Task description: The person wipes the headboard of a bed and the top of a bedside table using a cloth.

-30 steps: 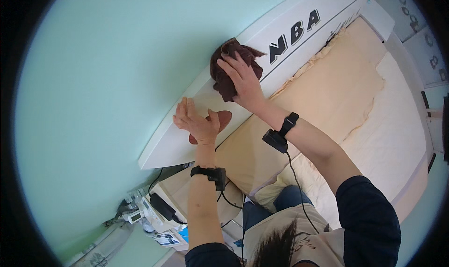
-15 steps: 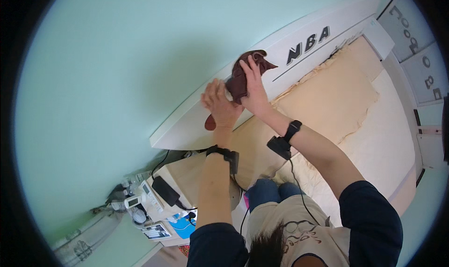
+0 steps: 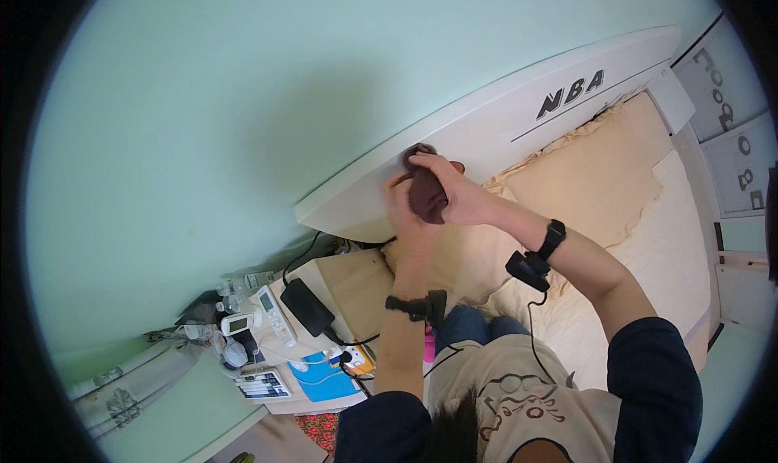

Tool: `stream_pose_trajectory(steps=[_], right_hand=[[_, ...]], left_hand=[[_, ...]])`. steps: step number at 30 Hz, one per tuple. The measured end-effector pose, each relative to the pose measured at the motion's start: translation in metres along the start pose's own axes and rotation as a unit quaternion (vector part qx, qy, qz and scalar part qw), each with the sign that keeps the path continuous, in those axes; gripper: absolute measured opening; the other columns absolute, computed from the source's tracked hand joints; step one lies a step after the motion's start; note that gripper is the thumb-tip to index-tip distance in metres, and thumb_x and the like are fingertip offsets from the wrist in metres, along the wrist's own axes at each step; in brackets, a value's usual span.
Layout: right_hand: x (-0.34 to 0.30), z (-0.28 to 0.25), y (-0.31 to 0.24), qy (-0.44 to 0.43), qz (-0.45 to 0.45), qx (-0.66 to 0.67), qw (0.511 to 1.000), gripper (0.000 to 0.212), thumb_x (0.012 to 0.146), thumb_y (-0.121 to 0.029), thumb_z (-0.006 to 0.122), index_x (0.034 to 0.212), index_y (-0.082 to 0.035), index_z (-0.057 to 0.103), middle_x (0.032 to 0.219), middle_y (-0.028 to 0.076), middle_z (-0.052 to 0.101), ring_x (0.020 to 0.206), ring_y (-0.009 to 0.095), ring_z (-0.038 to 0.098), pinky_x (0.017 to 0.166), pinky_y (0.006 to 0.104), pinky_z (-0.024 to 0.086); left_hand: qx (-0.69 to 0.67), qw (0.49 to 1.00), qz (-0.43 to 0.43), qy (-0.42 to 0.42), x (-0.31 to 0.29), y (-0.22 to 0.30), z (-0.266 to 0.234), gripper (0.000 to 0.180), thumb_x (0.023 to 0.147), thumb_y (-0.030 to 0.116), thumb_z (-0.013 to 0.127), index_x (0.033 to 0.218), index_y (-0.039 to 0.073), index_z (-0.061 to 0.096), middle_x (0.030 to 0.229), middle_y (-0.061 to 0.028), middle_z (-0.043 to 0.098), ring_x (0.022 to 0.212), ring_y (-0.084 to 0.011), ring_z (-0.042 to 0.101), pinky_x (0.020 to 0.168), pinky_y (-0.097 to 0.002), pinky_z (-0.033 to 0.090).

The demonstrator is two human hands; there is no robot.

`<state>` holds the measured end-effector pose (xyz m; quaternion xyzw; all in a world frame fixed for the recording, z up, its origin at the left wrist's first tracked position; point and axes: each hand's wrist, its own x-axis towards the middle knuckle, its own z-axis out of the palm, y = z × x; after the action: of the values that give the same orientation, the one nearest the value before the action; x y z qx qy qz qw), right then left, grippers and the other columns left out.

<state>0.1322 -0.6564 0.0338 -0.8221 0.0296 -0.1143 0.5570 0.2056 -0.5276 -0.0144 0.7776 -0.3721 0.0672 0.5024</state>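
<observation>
Head view: a dark brown cloth (image 3: 428, 196) was bunched in front of the white headboard (image 3: 502, 131), just below its upper edge, toward its left corner; contact with the board could not be told. It was held by the right hand (image 3: 463, 196), half curled around it. The left hand (image 3: 403, 209) was blurred beside it, grip unclear. Softness and lightness were suggested; the gathered middle seemed best grasped.

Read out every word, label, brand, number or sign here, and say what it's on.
Headboard: black capital letters; readable, but I won't copy them.
Beige shirt: brown design; any writing is unclear.
White remote, display device: too small.
Blue-and-white printed item: too blurred.
Pale panels, right: grey shapes; can't tell whether letters.
</observation>
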Motion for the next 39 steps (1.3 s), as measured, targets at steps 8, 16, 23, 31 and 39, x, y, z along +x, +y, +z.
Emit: stream_pose_trajectory(steps=[8,16,23,31,39], right_hand=[[0.026,-0.058,0.052,0.204,-0.063,-0.393,0.894,0.047,0.081,-0.014,0.067,0.126,-0.008,0.053,0.134,0.014,0.049,0.129,0.033,0.043,0.112,0.0473,0.03],[0.032,-0.041,0.079,0.265,-0.091,-0.422,0.862,0.04,0.084,-0.008,0.057,0.124,-0.01,0.055,0.127,0.012,0.052,0.127,0.031,0.044,0.112,0.0513,0.026],[0.025,-0.057,0.083,0.227,-0.09,-0.433,0.868,0.044,0.082,-0.007,0.057,0.127,-0.009,0.054,0.129,0.013,0.051,0.128,0.032,0.044,0.112,0.0519,0.026],[0.026,-0.092,0.076,0.123,-0.15,-0.415,0.889,0.052,0.079,-0.011,0.063,0.13,-0.012,0.054,0.129,0.01,0.053,0.125,0.03,0.045,0.108,0.0476,0.031],[0.05,-0.131,0.128,0.039,-0.293,-0.416,0.86,0.06,0.078,-0.01,0.06,0.136,-0.018,0.052,0.133,0.007,0.053,0.122,0.027,0.047,0.105,0.0441,0.036]], left_hand=[[0.102,0.945,-0.023,0.309,0.01,-0.058,-0.052,0.053,0.066,0.016,0.081,0.112,0.006,0.055,0.121,-0.0182,0.05,0.114,-0.0352,0.048,0.099,-0.0437,0.039],[0.181,0.972,0.059,0.139,0.033,-0.021,0.019,0.047,0.069,0.013,0.073,0.114,0.009,0.06,0.125,-0.0187,0.05,0.11,-0.0403,0.048,0.093,-0.049,0.038],[0.148,0.965,-0.03,0.212,0.034,-0.033,-0.051,0.052,0.063,0.01,0.078,0.111,0.01,0.059,0.124,-0.0177,0.048,0.115,-0.0382,0.048,0.1,-0.0471,0.038],[0.205,0.882,-0.111,0.41,0.01,-0.072,-0.047,0.06,0.068,0.006,0.079,0.119,0.003,0.048,0.121,-0.0149,0.044,0.113,-0.0303,0.049,0.097,-0.0448,0.045],[-0.048,0.735,-0.176,0.653,0.07,-0.043,0.056,0.043,0.088,0.004,0.059,0.127,0.001,0.041,0.109,-0.0124,0.051,0.089,-0.02,0.053,0.071,-0.0309,0.049]])
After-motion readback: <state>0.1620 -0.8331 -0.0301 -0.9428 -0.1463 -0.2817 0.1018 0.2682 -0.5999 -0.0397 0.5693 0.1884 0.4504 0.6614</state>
